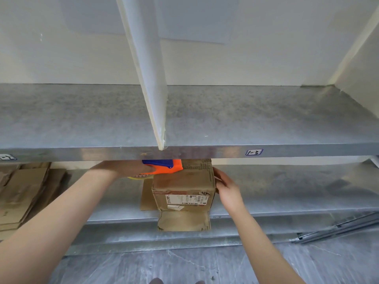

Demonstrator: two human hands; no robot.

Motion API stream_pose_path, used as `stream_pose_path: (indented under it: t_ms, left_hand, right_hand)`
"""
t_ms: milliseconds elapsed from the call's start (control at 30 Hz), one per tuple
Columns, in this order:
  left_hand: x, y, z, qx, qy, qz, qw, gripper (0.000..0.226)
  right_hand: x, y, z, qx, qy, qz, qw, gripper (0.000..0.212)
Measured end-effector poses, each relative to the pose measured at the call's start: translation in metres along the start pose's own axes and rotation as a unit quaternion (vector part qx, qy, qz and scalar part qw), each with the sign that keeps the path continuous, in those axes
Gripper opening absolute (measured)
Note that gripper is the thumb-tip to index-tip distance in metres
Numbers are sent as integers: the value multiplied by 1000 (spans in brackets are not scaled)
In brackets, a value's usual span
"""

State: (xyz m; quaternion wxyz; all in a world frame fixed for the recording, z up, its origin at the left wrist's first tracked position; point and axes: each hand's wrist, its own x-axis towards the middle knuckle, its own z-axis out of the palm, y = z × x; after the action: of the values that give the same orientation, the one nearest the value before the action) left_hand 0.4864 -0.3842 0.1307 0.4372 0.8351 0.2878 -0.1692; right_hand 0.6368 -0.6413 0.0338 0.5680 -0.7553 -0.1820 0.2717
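Note:
A worn brown cardboard box (183,184) with a white shipping label on its front stands on the lower metal shelf (287,201). One flap hangs down over the shelf's front edge and another sticks out to the left. My left hand (121,169) grips an orange and blue tape dispenser (164,166) with a yellowish roll, held at the box's top left edge. The upper shelf hides part of that hand and the dispenser. My right hand (226,186) is on the box's right side, fingers curled round its edge.
The upper metal shelf (225,119) juts out above the box, split by a white divider panel (152,83), with a label "1-3" on its front lip. Flattened cardboard (22,193) is stacked at the lower shelf's left. Metal rails (338,228) lie at the right above a grey marbled floor.

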Motion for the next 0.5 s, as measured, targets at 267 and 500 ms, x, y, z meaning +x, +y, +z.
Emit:
stream_pose_path:
  t_ms: [267,500]
  left_hand:
    - [-4,6,5,-16,53,24,998,12]
    - [-6,3,7,58,93,10,994,9]
  right_hand:
    - [9,-17,-5,-209,-85,-38,974,106]
    - [22,-18,-4,-215,-95,-15,972,105]
